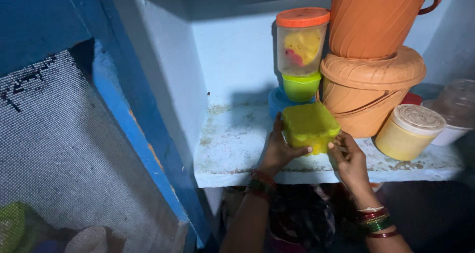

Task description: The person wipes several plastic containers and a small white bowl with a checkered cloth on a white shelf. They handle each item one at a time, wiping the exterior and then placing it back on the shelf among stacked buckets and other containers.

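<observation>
Yellow box (310, 126) — square lidded plastic container, resting on the pale shelf (232, 154) before two orange buckets (368, 85). Head view: left hand (278, 151) and right hand (349, 159) are clasping its opposite sides. Likely light, rigid, slightly slick — side walls suit gripping.

A pale blue, stained shelf (232, 149) carries the things. On it stand a yellow square box (309, 127), an orange lidded basket (368, 92), a blue container (277, 100) and a cream-lidded yellow jar (408, 132).

Pale blue wall (237, 55) rises behind the hands, dim light throughout. Under them, a stained white shelf (232, 149). Far left, a bright blue frame (123, 114) holding grey mesh (54, 149).
</observation>
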